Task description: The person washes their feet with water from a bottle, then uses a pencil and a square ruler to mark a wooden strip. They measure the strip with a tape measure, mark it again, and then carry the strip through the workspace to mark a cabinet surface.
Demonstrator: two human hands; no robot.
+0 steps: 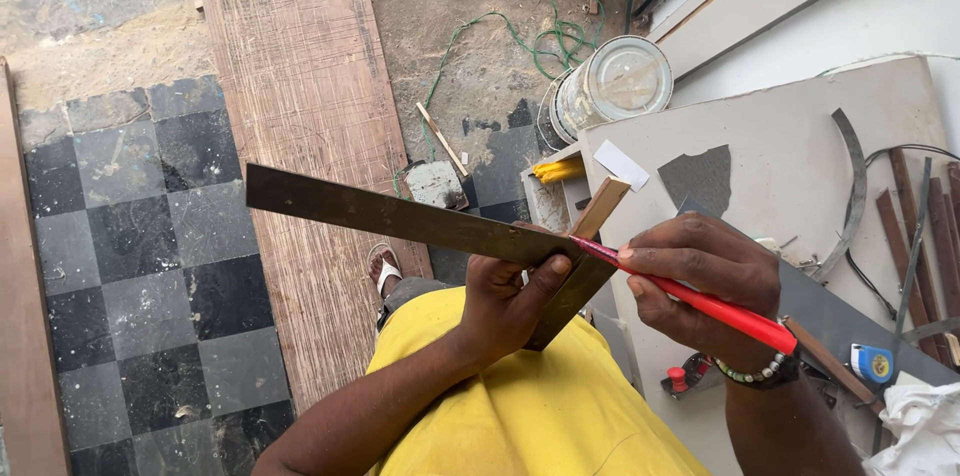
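The right hand [700, 276] has its fingers [640, 286] pinched around a red pencil [715, 308]. The pencil tip touches the end of a thin strip of wood [600, 206]. The left hand [510, 296] has its fingers [545, 276] wrapped tight around the corner of a metal square [400, 221] and holds the wood strip against it. Both are held up in the air, over the person's lap and beside the table [790, 176].

The pencil sits right at the wood, so a line looks to be going on now. I cannot tell if any mark is there yet, and the strip looks uncut.

The square is flat, dark, dull metal with one long arm. The wood is pale and smooth. The pencil is shiny. The table top is grey and dusty. The floor [150, 236] has black and grey squares, with a rough brown board [300, 86] lying on it. A round white bucket [610, 86] stands near.
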